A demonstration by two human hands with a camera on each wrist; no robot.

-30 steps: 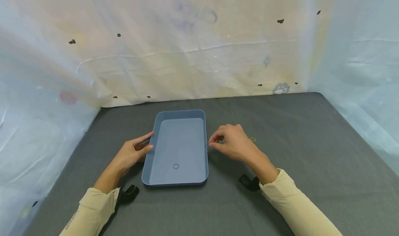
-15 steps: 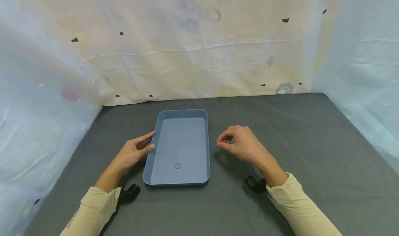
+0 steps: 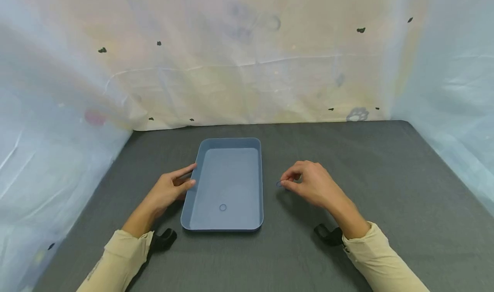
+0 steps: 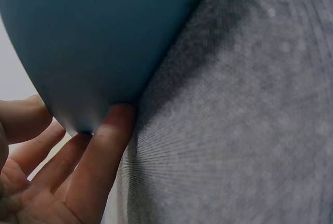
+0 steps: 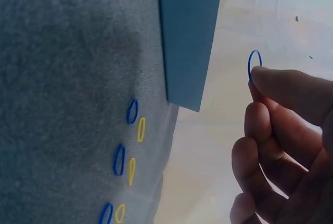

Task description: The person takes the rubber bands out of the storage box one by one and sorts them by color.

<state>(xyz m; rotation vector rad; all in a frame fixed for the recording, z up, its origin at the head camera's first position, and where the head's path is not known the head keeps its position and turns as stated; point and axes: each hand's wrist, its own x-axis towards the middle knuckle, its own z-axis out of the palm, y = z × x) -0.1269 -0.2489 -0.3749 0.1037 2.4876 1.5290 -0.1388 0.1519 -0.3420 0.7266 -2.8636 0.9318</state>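
Note:
A shallow blue tray (image 3: 230, 140) lies on the grey table (image 3: 370, 163). Inside it, near the front, is one small blue ring (image 3: 222, 207). My left hand (image 3: 192, 175) rests against the tray's left wall with straight fingers (image 4: 99, 151) touching the tray (image 4: 93, 37). My right hand (image 3: 283, 183) hovers a little to the right of the tray and pinches a second small blue ring (image 5: 254, 64) between thumb and fingertip. The right wrist view shows the tray's wall (image 5: 187, 31) and several blue and yellow rings (image 5: 132, 112) on the table beneath that hand.
Pale plastic sheeting (image 3: 247, 69) closes off the back and both sides of the table. Black wrist straps (image 3: 164, 239) (image 3: 328, 235) sit at my cuffs. Grey cloth stretches to the right of the tray.
My right hand has drawn away from the tray's right rim toward the right, still pinching the ring. The left hand stays at the tray's left wall.

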